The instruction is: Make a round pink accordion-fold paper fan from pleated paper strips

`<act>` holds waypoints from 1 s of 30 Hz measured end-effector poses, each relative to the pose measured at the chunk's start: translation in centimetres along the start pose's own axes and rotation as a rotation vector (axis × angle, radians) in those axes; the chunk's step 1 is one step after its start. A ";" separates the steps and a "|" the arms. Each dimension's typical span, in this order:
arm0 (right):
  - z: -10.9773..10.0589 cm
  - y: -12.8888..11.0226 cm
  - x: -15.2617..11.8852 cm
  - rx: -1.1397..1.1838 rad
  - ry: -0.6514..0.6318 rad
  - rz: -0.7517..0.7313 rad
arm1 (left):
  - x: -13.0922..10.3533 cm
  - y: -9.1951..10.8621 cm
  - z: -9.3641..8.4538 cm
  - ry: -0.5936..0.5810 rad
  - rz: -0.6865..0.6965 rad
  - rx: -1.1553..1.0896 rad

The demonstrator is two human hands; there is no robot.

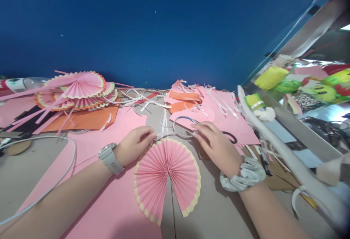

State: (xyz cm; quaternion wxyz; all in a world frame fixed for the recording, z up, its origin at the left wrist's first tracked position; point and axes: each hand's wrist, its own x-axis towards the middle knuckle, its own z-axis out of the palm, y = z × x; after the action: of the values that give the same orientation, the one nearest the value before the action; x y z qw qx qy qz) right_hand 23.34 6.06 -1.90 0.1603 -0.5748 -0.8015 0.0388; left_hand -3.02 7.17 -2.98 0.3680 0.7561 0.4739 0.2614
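Observation:
A pleated pink paper fan [186, 173] with a cream scalloped edge lies spread nearly full circle, a wedge gap facing me. Just beyond its far edge, my left hand [136, 143] pinches one end of a narrow whitish strip of tape [163, 134]. This strip runs toward my right hand [218, 146], whose fingers are closed on the side of a thin, ring-shaped tape roll [176, 126]. Both hands hover close to the table, on either side of the fan's top. My right fingertips partly hide the roll.
Finished-looking pink fans [82, 86] are piled at the back left on orange paper [82, 119]. Pink sheets [232, 122] and white paper scraps lie back right. A white cable [73, 155] loops at left. A pale bar [273, 140] slants along the right, beside coloured bags [272, 77].

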 end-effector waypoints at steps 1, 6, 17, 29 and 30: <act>-0.6 0.5 -0.1 -0.020 -0.004 0.043 | 0.0 0.0 0.0 -0.006 -0.011 -0.013; -3.6 3.6 -1.6 -0.143 -0.120 0.242 | 0.1 0.0 -0.2 -0.031 -0.027 -0.041; -3.6 4.7 -2.2 -0.155 -0.227 0.365 | 0.2 -0.3 -0.2 -0.013 -0.010 -0.042; -5.5 5.3 -2.7 -0.250 -0.145 0.500 | -0.1 0.0 0.0 -0.011 -0.070 -0.112; -5.5 5.1 -2.6 -0.244 -0.113 0.508 | -0.1 0.0 0.0 -0.009 -0.074 -0.118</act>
State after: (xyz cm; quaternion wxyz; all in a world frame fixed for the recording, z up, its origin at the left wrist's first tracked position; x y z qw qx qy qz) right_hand 30.41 4.66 1.51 0.0302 -0.7693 -0.6381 0.0126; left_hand -3.06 7.12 -2.95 0.4234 0.7162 0.4837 0.2717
